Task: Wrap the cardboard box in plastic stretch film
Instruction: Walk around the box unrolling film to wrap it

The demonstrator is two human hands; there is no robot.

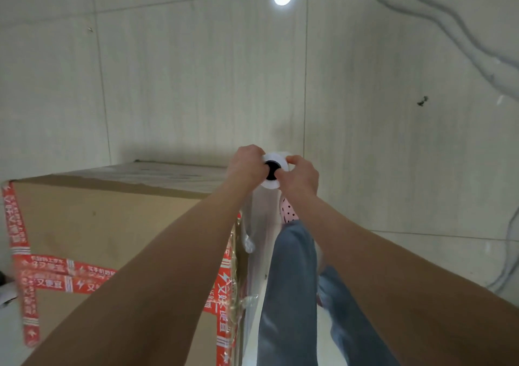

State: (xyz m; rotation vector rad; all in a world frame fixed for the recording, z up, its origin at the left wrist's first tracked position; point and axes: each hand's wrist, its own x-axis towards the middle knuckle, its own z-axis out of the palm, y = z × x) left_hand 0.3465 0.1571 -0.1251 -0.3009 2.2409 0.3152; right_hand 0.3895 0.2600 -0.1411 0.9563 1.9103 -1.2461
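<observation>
The left hand (247,166) curls round the white roll (276,158), right hand (300,177) pinches its rim, by the far right corner of the box (98,225) on the floor (393,169). Clear, wrinkled film (254,219) clings to brown cardboard and red tape (67,277).

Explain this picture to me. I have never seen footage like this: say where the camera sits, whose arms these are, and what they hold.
No machine here: these are a person's two bare arms. The one camera sits on the head, looking forward and down. The left hand and right hand both grip the top end of a stretch film roll, white with a dark core hole. Clear film hangs from it beside the cardboard box, which bears red printed tape. The box stands on a pale tiled floor, next to the person's leg in jeans.
</observation>
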